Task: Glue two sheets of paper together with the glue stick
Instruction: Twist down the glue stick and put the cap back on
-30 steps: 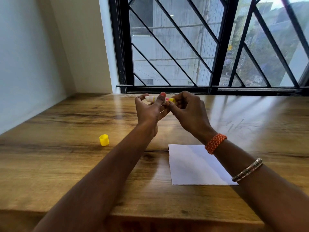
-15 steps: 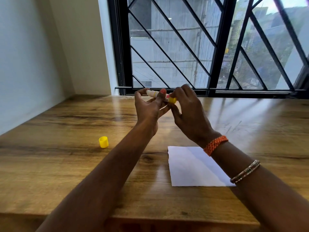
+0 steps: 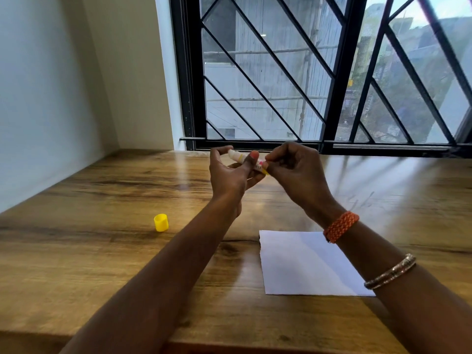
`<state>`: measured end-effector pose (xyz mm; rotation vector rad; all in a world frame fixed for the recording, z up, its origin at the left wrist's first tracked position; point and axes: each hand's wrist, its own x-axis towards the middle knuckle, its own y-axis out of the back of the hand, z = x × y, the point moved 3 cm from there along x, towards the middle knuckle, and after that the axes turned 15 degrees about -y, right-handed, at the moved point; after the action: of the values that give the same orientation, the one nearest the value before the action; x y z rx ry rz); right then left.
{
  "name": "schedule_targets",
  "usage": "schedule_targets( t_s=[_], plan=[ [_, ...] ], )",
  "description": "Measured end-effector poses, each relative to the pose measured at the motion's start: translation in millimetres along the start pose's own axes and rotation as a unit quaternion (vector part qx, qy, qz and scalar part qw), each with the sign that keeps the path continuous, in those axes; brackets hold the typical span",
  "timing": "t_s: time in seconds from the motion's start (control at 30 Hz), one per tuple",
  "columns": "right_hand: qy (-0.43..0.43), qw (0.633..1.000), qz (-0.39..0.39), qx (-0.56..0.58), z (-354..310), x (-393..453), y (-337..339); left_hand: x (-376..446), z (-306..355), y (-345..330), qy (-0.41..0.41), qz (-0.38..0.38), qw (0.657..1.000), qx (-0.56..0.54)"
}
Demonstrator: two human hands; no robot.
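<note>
An uncapped glue stick (image 3: 240, 157), white with a yellow base, is held level above the table's far middle. My left hand (image 3: 229, 175) grips its barrel with thumb and fingers. My right hand (image 3: 293, 172) pinches the yellow base end with its fingertips. The white glue tip points left. White paper (image 3: 301, 264) lies flat on the wooden table (image 3: 102, 251) under my right forearm; whether it is one sheet or two stacked I cannot tell. The yellow cap (image 3: 161, 222) stands on the table to the left, apart from both hands.
A black barred window (image 3: 319, 72) runs along the table's far edge. A pale wall (image 3: 46, 98) borders the table on the left. The table's front edge is near the bottom of the view.
Both hands stay on the glue stick and have shifted slightly; the stick now tilts down to the right. The view has drifted a little. Paper and cap have not moved.
</note>
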<state>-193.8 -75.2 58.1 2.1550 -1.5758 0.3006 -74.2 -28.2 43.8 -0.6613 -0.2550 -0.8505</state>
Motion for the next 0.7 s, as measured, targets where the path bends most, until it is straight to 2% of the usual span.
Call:
schedule_targets(
  t_s=[0.07,0.13,0.2,0.27,0.33,0.4,0.47,0.53,0.57,0.63,0.7],
  plan=[
    [0.06,0.996,0.043,-0.058,-3.3,-3.9,-4.2,-0.2,0.9,-1.3,-0.002,-0.007,1.0,-0.006],
    [0.038,0.991,0.079,-0.1,-0.3,-4.1,-3.8,0.2,3.8,-2.7,-0.014,-0.023,0.999,-0.017],
    [-0.049,0.997,0.031,-0.055,6.7,-1.5,-2.1,1.0,6.3,-2.7,-0.026,-0.038,0.999,-0.011],
    [-0.125,0.987,-0.065,0.072,11.8,-2.6,-4.7,0.4,6.9,-2.4,-0.039,-0.045,0.998,0.018],
    [-0.131,0.982,-0.077,0.115,14.9,-2.7,-7.2,-0.8,5.6,-2.8,-0.048,-0.037,0.998,0.032],
    [-0.062,0.996,-0.018,0.054,13.2,-2.9,-8.6,-1.4,4.7,-3.4,-0.037,-0.015,0.999,0.02],
    [0.081,0.994,0.039,-0.057,5.8,-3.8,-6.7,-1.5,3.2,-4.2,-0.014,0.006,1.0,0.003],
    [0.224,0.956,0.054,-0.184,0.5,-5.1,-4.7,-1.8,1.6,-5.6,0.009,0.015,1.0,-0.018],
    [0.259,0.938,0.05,-0.226,0.4,-4.7,-3.6,-2.1,0.9,-5.9,0.015,0.016,1.0,-0.022],
    [0.258,0.938,0.052,-0.225,-0.2,-4.7,-2.5,-2.0,0.8,-5.5,0.014,0.017,1.0,-0.015],
    [0.181,0.97,0.071,-0.147,-1.2,-4.7,-3.1,-1.0,1.9,-3.4,0.008,0.018,1.0,-0.011]
  ],
)
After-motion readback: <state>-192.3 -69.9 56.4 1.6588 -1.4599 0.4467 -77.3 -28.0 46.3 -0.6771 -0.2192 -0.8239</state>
